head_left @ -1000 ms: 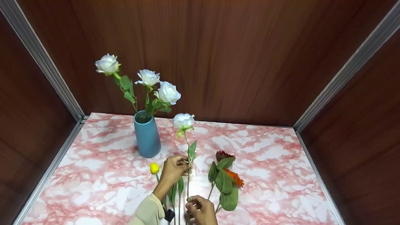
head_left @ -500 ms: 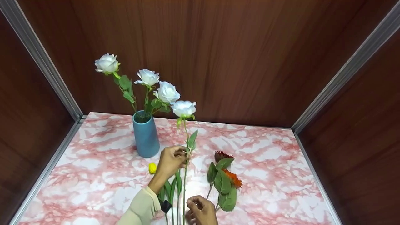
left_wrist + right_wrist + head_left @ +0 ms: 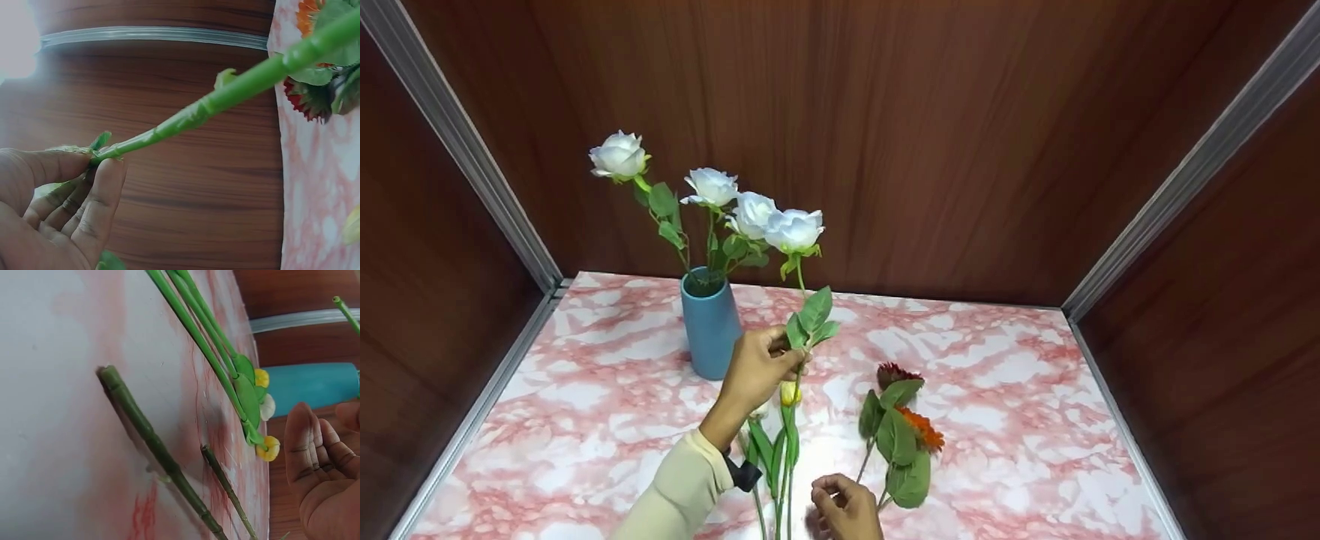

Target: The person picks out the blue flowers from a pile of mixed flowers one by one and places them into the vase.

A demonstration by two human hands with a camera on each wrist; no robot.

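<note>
A long-stemmed white rose (image 3: 795, 231) is held up in front of the blue vase (image 3: 711, 352) and to its right. My left hand (image 3: 754, 369) pinches its stem just below the leaves. In the left wrist view, thumb and fingertips meet on the green stem (image 3: 242, 87). Low in the head view, my right hand (image 3: 849, 508) holds nothing, its fingers loosely bent. The right wrist view shows that hand (image 3: 326, 478) apart from the flowers, with the stem's cut end (image 3: 337, 300) in the air beyond. Three white roses (image 3: 617, 156) stand in the vase.
Several yellow and white tulips (image 3: 790, 394) lie on the pink marbled table (image 3: 997, 450) beneath the left hand. An orange flower (image 3: 922, 430) and a dark red flower (image 3: 897, 374) with broad leaves lie to the right. A brown wood panel (image 3: 885, 150) closes the back.
My left hand has lifted the white rose and carried it up and left towards the vase. The right hand has let go of the lower stem and stays low.
</note>
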